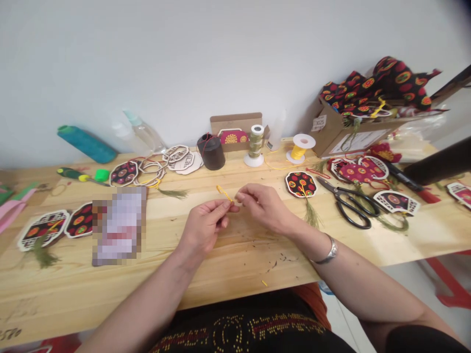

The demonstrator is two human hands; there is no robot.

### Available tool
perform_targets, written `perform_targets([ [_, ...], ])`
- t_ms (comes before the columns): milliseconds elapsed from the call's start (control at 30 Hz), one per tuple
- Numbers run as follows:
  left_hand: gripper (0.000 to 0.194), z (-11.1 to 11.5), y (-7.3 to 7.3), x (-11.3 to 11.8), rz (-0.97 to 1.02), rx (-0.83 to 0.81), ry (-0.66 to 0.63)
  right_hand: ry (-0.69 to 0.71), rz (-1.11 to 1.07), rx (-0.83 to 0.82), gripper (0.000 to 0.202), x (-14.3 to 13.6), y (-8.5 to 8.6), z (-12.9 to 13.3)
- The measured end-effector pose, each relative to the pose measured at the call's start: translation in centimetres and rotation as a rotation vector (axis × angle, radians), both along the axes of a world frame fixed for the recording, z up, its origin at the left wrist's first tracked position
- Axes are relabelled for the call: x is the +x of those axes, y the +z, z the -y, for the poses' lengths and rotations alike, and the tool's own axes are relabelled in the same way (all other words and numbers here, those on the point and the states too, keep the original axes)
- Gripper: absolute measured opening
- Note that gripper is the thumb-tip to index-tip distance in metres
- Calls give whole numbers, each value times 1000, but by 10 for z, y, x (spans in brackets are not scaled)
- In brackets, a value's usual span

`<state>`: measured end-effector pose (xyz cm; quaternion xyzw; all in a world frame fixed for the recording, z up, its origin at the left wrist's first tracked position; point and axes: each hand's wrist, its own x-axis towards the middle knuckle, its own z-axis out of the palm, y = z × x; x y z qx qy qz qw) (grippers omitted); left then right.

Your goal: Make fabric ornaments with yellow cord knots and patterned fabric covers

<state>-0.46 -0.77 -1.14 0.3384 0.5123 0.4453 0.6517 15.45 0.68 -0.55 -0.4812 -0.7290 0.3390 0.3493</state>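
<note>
A short looped length of yellow cord (pixel 224 192) sticks up above the table between my hands. The thumb and forefinger of my left hand (pixel 205 223) are closed on its lower part. My right hand (pixel 265 208) comes in from the right, its thumb and fingertips pinched together at the same end of the cord. Fingertips cover the spot where the two hands meet, so the cord's end is hidden. Right of my hands lies a black patterned pendant (pixel 300 184) with a green tassel (pixel 312 214). Black-handled scissors (pixel 351 201) rest beyond it.
A yellow thread spool (pixel 299 149), a green ribbon spool (pixel 255 147) and a black thread cone (pixel 211 152) stand along the wall. A cardboard box (pixel 342 130) with patterned fabric is at back right. More pendants (pixel 44 228) and a pixelated object (pixel 121 225) lie left.
</note>
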Motion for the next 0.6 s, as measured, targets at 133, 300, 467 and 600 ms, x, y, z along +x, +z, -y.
perform_targets([
  [133,19,2,1,1,-46,25,-28,79,-261,-343,30,1,5,-2],
  [300,16,4,0,-1,-121,89,-114,143,-418,-510,20,1,4,-4],
  [467,18,5,-2,-4,-215,112,-171,125,-417,-517,15,1,0,-6],
  [600,17,6,-3,-6,-274,171,-202,125,-418,-520,16,1,0,-6],
])
